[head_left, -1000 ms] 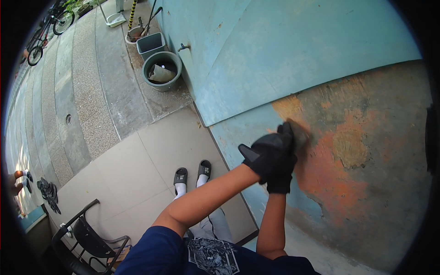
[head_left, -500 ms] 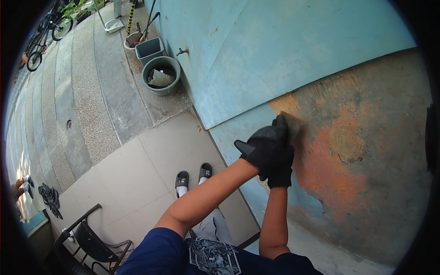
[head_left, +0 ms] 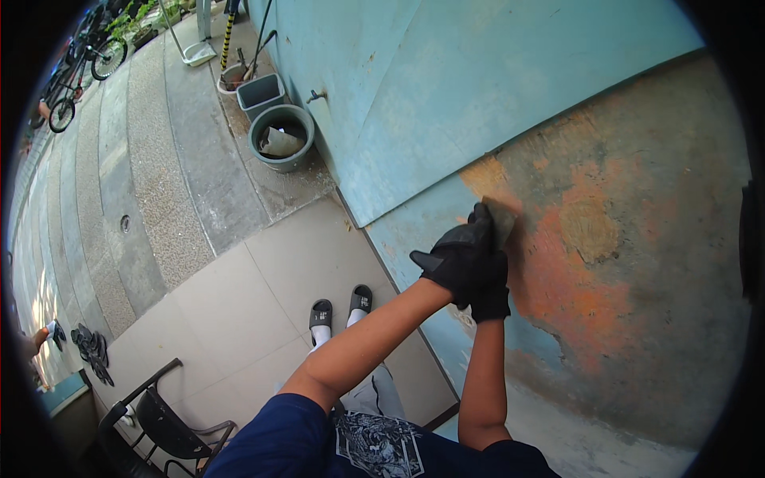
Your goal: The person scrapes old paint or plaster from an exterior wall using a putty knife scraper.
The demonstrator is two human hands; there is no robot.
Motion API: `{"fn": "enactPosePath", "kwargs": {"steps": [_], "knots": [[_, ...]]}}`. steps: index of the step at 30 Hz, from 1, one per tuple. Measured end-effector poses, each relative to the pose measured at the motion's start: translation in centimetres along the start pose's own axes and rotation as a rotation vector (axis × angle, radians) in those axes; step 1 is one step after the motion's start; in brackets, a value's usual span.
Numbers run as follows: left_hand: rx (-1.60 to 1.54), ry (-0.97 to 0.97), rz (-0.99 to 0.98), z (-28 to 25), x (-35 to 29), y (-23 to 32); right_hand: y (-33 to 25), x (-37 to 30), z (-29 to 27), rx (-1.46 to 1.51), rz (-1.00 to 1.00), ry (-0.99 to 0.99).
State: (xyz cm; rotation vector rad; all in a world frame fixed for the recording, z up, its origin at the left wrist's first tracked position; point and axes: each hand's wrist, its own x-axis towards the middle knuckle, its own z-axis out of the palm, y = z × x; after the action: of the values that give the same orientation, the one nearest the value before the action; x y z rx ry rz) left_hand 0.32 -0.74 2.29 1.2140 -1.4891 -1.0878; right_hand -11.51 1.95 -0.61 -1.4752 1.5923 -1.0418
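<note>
Both my hands wear black gloves and are pressed together against the wall. My left hand (head_left: 457, 248) is wrapped on a flat scraper (head_left: 502, 222), its fingers up along the blade and one gloved finger sticking out to the left. Just below and to the right, my right hand (head_left: 489, 293) closes on the same tool. The grey blade lies against the stripped wall patch (head_left: 590, 279), near the edge of the blue paint. That patch shows orange, yellow and grey layers. The scraper's handle is hidden by the gloves.
A raised blue wall panel (head_left: 510, 88) overhangs the patch. A tap (head_left: 316, 95) sticks out beyond it, above a round grey tub (head_left: 283, 165) and a rectangular bin (head_left: 260, 94). A black chair (head_left: 169, 418) stands lower left, near slippers (head_left: 92, 346) on the floor. Bicycles (head_left: 84, 72) are far left.
The view has shifted slightly. Relative to the wall, the scraper and both hands have slid a little downward from the yellow area, and my grip looks the same.
</note>
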Motion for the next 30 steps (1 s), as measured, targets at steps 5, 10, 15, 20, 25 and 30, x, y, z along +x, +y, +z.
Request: {"fn": "enactPosePath", "kwargs": {"steps": [5,10,15,20,25,30], "knots": [[0.092,0.148,0.189,-0.1,-2.3,-0.8,-8.9,-4.3,-1.6,-0.318,0.459,-0.342],[0.069,0.027,-0.039,0.4,-1.9,3.8,-8.3,-6.1,-3.6,-0.343,-0.008,-0.144],[0.145,0.101,0.027,-0.2,0.2,3.2,-2.3,-3.4,-1.6,-0.131,-0.398,-0.035],[0.129,-0.081,-0.097,-3.0,0.8,3.4,-7.7,-3.0,-1.7,-0.317,-0.339,-0.104],[0.127,-0.052,-0.097,-0.6,0.7,1.2,-6.4,-1.1,-2.7,-0.501,-0.511,-0.124],[0.164,-0.068,-0.016,-2.2,-0.1,3.2,-6.4,-1.1,-3.7,-0.455,-0.19,-0.385]]}}
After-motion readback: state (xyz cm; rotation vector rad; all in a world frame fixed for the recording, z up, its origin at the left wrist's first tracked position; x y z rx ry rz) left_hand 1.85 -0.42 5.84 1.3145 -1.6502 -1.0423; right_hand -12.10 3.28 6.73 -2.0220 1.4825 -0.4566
